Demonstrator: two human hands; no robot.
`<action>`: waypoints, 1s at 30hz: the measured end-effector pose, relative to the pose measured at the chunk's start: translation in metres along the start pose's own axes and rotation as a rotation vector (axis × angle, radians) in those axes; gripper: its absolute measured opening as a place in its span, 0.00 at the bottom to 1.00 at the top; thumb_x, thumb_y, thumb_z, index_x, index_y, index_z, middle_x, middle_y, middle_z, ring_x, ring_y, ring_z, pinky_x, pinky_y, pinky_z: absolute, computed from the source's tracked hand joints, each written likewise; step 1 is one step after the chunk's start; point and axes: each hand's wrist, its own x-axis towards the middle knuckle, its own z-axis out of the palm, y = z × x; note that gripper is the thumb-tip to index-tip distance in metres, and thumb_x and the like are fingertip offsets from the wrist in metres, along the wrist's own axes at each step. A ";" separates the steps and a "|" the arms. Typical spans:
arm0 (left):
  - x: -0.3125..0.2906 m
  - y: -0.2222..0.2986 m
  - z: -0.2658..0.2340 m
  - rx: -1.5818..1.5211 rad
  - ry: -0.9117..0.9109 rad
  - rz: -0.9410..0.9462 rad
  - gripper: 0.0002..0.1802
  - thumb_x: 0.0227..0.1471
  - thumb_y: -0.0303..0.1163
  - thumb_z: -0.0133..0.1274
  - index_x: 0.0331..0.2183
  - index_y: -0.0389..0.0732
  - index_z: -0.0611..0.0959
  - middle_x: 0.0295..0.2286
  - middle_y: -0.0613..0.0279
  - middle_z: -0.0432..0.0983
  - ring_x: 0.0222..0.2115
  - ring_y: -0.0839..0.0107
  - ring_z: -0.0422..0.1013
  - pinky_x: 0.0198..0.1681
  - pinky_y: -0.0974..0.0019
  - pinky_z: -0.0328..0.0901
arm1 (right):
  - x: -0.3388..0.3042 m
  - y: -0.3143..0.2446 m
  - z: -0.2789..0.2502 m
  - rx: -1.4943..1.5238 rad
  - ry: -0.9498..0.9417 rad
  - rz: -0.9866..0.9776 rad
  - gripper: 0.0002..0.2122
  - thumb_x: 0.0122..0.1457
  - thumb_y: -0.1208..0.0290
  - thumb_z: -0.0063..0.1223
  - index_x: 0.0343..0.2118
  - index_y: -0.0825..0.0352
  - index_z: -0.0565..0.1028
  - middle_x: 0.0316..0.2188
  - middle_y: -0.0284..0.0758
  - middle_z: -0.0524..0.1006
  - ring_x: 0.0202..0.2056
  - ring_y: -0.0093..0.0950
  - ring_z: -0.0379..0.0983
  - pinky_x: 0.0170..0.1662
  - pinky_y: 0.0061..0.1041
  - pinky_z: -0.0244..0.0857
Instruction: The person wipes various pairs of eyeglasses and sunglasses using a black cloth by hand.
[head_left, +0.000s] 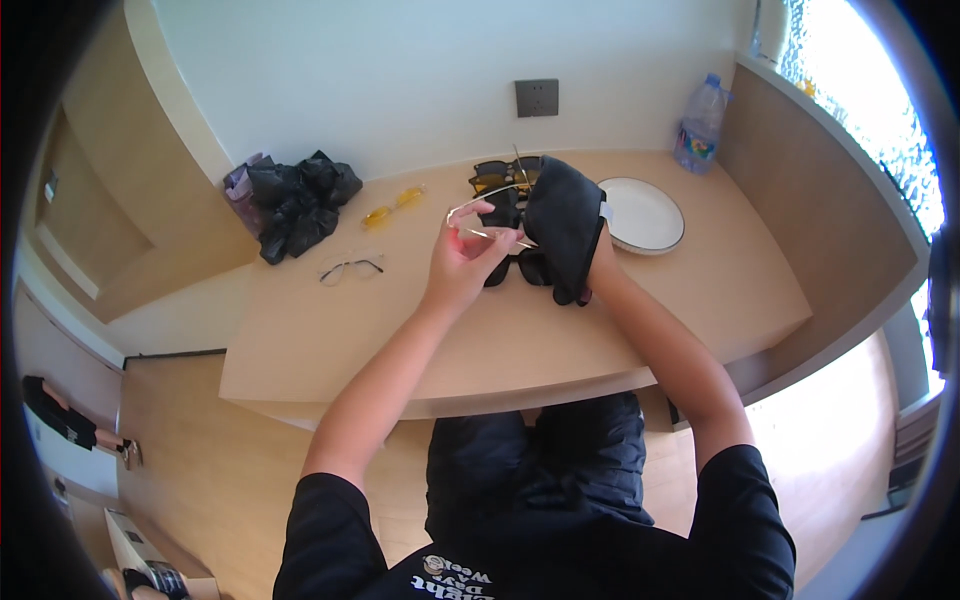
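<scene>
Between the fingers of my left hand (pixel 467 252) is a pair of thin metal-framed glasses (pixel 468 210), raised above the table with its arms reaching to the right. My right hand (pixel 604 256) grips a black cloth (pixel 563 212), perhaps a soft pouch; most of its fingers are hidden behind the fabric. The tips of the glasses' arms come close to the cloth, and contact is unclear. Below the cloth lies a pair of dark sunglasses (pixel 533 267). Several more tinted glasses (pixel 492 183) sit in a column behind my hands, partly covered.
Yellow-tinted glasses (pixel 393 208) and clear thin-framed glasses (pixel 350 268) rest on the left of the wooden table (pixel 420 370). Beyond them is a crumpled black plastic bag (pixel 300 200). A white plate (pixel 645 217) and a plastic bottle (pixel 701 125) stand toward the right, beside a wooden side panel (pixel 830 180).
</scene>
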 end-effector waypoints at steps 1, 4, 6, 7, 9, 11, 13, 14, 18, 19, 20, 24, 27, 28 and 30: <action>0.001 0.000 0.004 -0.058 -0.045 0.037 0.29 0.63 0.23 0.61 0.61 0.42 0.68 0.40 0.59 0.84 0.44 0.69 0.82 0.52 0.66 0.73 | 0.000 0.006 0.002 0.090 -0.013 0.027 0.07 0.52 0.68 0.59 0.32 0.66 0.80 0.36 0.39 0.79 0.40 0.40 0.77 0.44 0.36 0.72; -0.005 0.006 -0.003 0.050 -0.050 0.005 0.32 0.64 0.24 0.60 0.65 0.45 0.66 0.39 0.57 0.86 0.45 0.68 0.81 0.57 0.62 0.71 | 0.021 -0.012 -0.011 0.051 -0.157 0.018 0.09 0.54 0.69 0.59 0.36 0.66 0.80 0.39 0.39 0.79 0.40 0.39 0.77 0.45 0.35 0.71; -0.003 0.002 -0.002 0.010 -0.078 0.000 0.35 0.64 0.23 0.60 0.66 0.46 0.64 0.40 0.56 0.85 0.45 0.69 0.81 0.57 0.62 0.71 | 0.026 -0.013 -0.017 -0.112 -0.280 -0.011 0.09 0.54 0.69 0.59 0.37 0.67 0.80 0.38 0.39 0.79 0.40 0.39 0.77 0.44 0.35 0.72; 0.000 0.001 -0.001 -0.028 -0.109 -0.001 0.37 0.64 0.23 0.60 0.68 0.47 0.63 0.41 0.56 0.85 0.46 0.70 0.80 0.57 0.62 0.70 | 0.022 -0.006 -0.014 -0.039 -0.216 -0.036 0.09 0.54 0.69 0.59 0.36 0.67 0.80 0.37 0.39 0.79 0.39 0.39 0.77 0.44 0.35 0.72; 0.000 0.001 0.000 -0.004 -0.096 0.019 0.37 0.64 0.22 0.59 0.68 0.47 0.64 0.43 0.56 0.85 0.47 0.70 0.80 0.58 0.62 0.70 | 0.018 -0.003 -0.012 0.038 -0.154 -0.061 0.09 0.54 0.69 0.59 0.35 0.68 0.80 0.36 0.40 0.79 0.39 0.40 0.78 0.43 0.34 0.72; 0.000 0.003 -0.002 0.025 -0.078 0.037 0.37 0.63 0.21 0.59 0.69 0.48 0.64 0.44 0.55 0.84 0.47 0.70 0.79 0.58 0.63 0.70 | 0.017 -0.007 -0.013 0.256 -0.061 0.095 0.09 0.55 0.69 0.58 0.34 0.69 0.78 0.35 0.40 0.80 0.39 0.41 0.77 0.44 0.35 0.72; 0.001 0.006 -0.002 -0.036 -0.102 0.046 0.37 0.62 0.21 0.61 0.68 0.46 0.67 0.48 0.56 0.81 0.45 0.72 0.79 0.54 0.65 0.73 | 0.017 -0.007 -0.017 0.187 -0.053 0.046 0.08 0.55 0.69 0.58 0.34 0.67 0.78 0.35 0.40 0.79 0.40 0.41 0.77 0.45 0.36 0.72; 0.000 0.007 -0.002 -0.037 -0.101 0.044 0.37 0.62 0.21 0.61 0.68 0.46 0.67 0.48 0.56 0.81 0.45 0.72 0.79 0.54 0.65 0.73 | 0.017 -0.007 -0.019 0.116 -0.041 -0.004 0.08 0.55 0.68 0.58 0.34 0.66 0.78 0.35 0.40 0.79 0.41 0.41 0.76 0.46 0.37 0.71; 0.001 0.013 -0.009 -0.123 -0.052 -0.015 0.44 0.61 0.21 0.61 0.72 0.50 0.61 0.55 0.54 0.76 0.50 0.67 0.78 0.57 0.63 0.71 | 0.022 -0.014 -0.029 -0.163 -0.036 -0.102 0.07 0.52 0.68 0.58 0.32 0.63 0.79 0.34 0.40 0.78 0.42 0.42 0.76 0.46 0.39 0.70; 0.000 0.015 -0.009 -0.162 -0.063 -0.042 0.47 0.62 0.22 0.61 0.74 0.51 0.57 0.57 0.53 0.74 0.52 0.64 0.77 0.58 0.61 0.71 | 0.019 -0.011 -0.029 -0.156 -0.048 -0.070 0.06 0.51 0.68 0.58 0.30 0.62 0.79 0.33 0.40 0.78 0.42 0.43 0.75 0.45 0.40 0.70; 0.000 0.016 -0.008 -0.161 -0.063 -0.041 0.47 0.62 0.22 0.61 0.74 0.51 0.57 0.57 0.53 0.74 0.52 0.64 0.77 0.58 0.61 0.71 | 0.018 -0.009 -0.030 -0.148 -0.059 -0.039 0.05 0.49 0.68 0.58 0.28 0.61 0.79 0.32 0.39 0.78 0.41 0.43 0.75 0.44 0.40 0.69; 0.001 0.025 -0.006 -0.189 -0.017 -0.054 0.46 0.67 0.33 0.57 0.75 0.54 0.50 0.58 0.54 0.74 0.55 0.62 0.76 0.59 0.59 0.70 | 0.029 -0.004 -0.043 -0.236 -0.193 -0.076 0.04 0.50 0.69 0.58 0.27 0.61 0.81 0.31 0.38 0.78 0.42 0.43 0.75 0.44 0.39 0.69; 0.001 0.031 -0.012 -0.186 -0.003 -0.109 0.43 0.70 0.38 0.54 0.75 0.56 0.50 0.57 0.56 0.75 0.56 0.61 0.76 0.61 0.59 0.70 | 0.033 -0.002 -0.038 -0.122 -0.272 0.009 0.04 0.49 0.67 0.60 0.25 0.60 0.80 0.30 0.38 0.77 0.41 0.42 0.75 0.42 0.40 0.69; 0.002 0.031 -0.011 -0.204 -0.013 -0.150 0.41 0.71 0.39 0.53 0.75 0.57 0.51 0.57 0.56 0.75 0.57 0.61 0.75 0.62 0.59 0.69 | 0.026 0.004 -0.033 0.052 -0.108 0.040 0.05 0.48 0.66 0.61 0.26 0.61 0.80 0.28 0.39 0.76 0.40 0.42 0.75 0.41 0.40 0.69; 0.002 0.030 -0.007 -0.214 -0.021 -0.156 0.40 0.71 0.39 0.52 0.74 0.57 0.52 0.57 0.56 0.75 0.58 0.61 0.75 0.63 0.59 0.69 | 0.016 0.017 -0.019 0.223 0.058 0.071 0.07 0.47 0.64 0.62 0.26 0.61 0.80 0.26 0.39 0.76 0.38 0.41 0.75 0.40 0.40 0.69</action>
